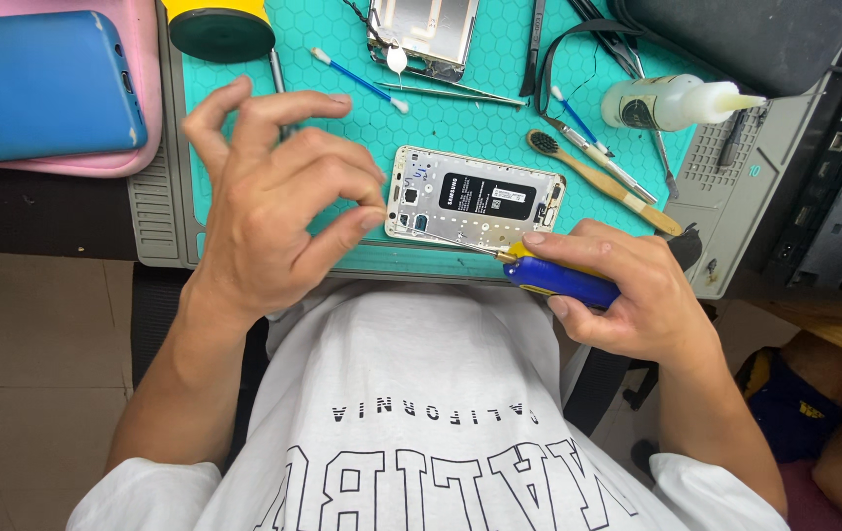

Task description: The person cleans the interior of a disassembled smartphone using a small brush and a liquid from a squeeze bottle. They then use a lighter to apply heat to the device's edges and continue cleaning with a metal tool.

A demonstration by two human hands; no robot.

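Two hands are engaged over the opened phone [474, 208] lying on the teal mat [441, 118]. A blue-handled screwdriver [554, 277] is clasped by the right hand [628, 295], tip at the frame's lower edge; the left hand [269, 211] is pinched at its corner, contents unclear. With the back cover off, disassembly is judged partway.

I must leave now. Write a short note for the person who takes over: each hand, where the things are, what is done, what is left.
Left hand: thumb and forefinger pinched together beside the opened phone; whether they hold anything is too small to tell.
Right hand: grips the blue and yellow screwdriver, tip at the phone's near edge.
Things: the phone lies back-open on the teal mat; a separate phone part, swabs and a brush lie beyond it.
Done: back cover is off.
Left: cannot tell which screws remain.
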